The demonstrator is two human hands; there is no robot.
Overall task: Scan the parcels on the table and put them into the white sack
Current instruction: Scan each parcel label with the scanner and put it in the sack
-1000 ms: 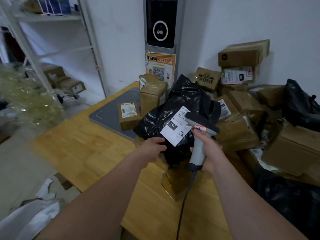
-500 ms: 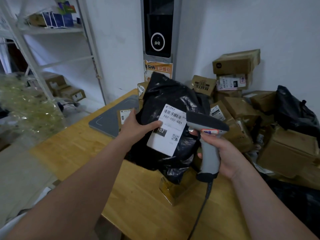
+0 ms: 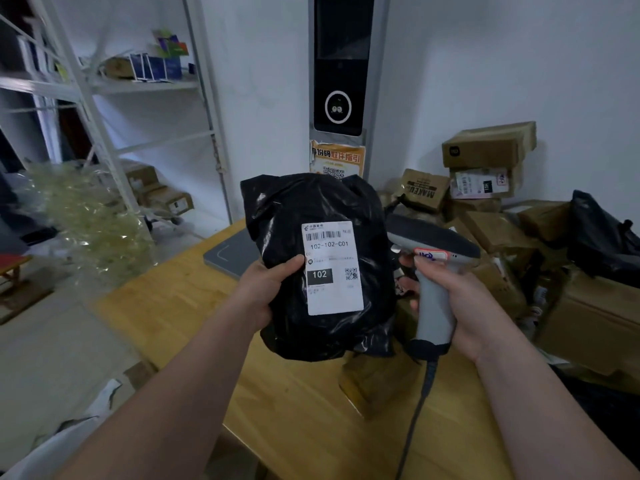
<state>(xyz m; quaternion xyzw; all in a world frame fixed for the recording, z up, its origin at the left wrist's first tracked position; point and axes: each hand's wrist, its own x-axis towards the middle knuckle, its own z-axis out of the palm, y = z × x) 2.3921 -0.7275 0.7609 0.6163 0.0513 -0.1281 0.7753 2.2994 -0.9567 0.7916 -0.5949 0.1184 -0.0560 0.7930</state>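
My left hand [image 3: 265, 289] grips the left edge of a black plastic parcel [image 3: 294, 216], held upright above the wooden table [image 3: 166, 306]. Its white label [image 3: 332, 268] reads 102-102-C01 and faces me. My right hand [image 3: 453, 299] grips a grey barcode scanner [image 3: 433, 258] just right of the parcel, its head level with the label. The scanner's cable [image 3: 415, 417] hangs down over the table. A corner of the white sack [image 3: 45, 448] shows at the bottom left, on the floor.
Several brown cardboard parcels [image 3: 491, 147] and a black bag [image 3: 602, 233] are piled on the table's right side. A small brown parcel [image 3: 374, 382] lies under the held one. A grey pad [image 3: 232, 254] lies at the table's far side. Metal shelving [image 3: 104, 140] stands left.
My left hand lifted the black parcel off the table and turned it upright, label toward me. The scanner rose with my right hand and stays beside the label.
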